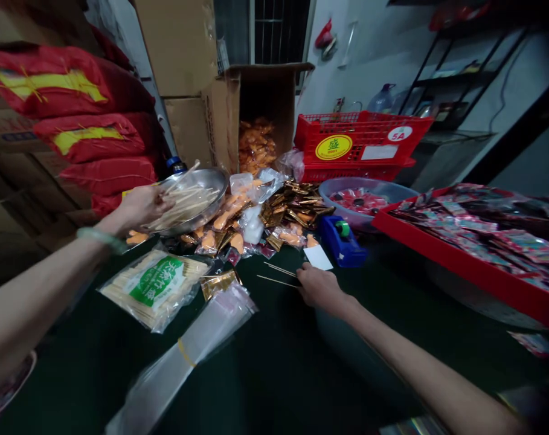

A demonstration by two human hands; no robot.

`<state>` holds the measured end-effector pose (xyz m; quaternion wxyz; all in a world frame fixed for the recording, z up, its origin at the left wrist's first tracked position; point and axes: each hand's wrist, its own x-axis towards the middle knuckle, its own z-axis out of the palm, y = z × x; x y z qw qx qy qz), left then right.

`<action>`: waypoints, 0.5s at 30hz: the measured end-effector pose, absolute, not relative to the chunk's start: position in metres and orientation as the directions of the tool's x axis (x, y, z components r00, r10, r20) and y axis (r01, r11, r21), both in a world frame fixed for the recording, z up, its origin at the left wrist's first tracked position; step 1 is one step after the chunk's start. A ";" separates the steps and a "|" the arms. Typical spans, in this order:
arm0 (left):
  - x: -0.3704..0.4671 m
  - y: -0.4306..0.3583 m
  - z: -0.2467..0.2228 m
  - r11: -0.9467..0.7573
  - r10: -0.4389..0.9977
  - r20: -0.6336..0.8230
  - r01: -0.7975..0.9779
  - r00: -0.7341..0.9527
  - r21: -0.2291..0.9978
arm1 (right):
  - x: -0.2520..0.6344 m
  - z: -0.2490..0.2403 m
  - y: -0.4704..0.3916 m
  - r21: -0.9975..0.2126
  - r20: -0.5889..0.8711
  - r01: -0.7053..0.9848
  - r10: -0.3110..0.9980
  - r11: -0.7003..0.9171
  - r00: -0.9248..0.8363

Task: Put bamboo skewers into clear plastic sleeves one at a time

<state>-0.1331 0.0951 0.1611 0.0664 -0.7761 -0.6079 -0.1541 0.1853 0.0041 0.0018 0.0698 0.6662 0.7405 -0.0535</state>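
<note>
My left hand [142, 205] is closed on pale wooden sticks [183, 199] at the near left side of a round metal bowl [217, 181]. More sticks lie in that bowl. My right hand [319, 287] is low over the dark table, its fingers closed on several thin sticks [276, 280] that point left. Just behind it lies a white card [318, 257], beside a blue tape dispenser [344, 241]. Between the hands are a bag of sticks with a green label [159, 281], a gold packet [220, 283] and clear plastic sleeves [202, 332] with a yellow band.
Orange pieces and gold packets [296, 202] are heaped at the back centre, before an open carton [231, 121]. Right stand a clear basin [369, 187], a red basket [360, 142] and a red tray [464, 254] of packets. Red sacks [102, 136] are stacked at the left.
</note>
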 end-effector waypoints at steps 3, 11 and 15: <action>-0.124 0.102 0.163 -0.312 0.844 0.430 0.945 0.322 -0.095 | 0.175 0.002 0.006 0.032 -0.193 0.983 0.966 0.183 -0.174; -0.080 0.007 0.054 -0.524 0.834 0.137 0.688 0.535 0.503 | 0.176 0.004 0.016 0.029 -0.284 0.968 0.931 0.247 -0.229; -0.095 -0.020 0.021 -0.394 0.898 0.126 0.641 0.422 0.659 | 0.176 0.003 0.019 0.016 -0.305 0.972 0.927 0.235 -0.219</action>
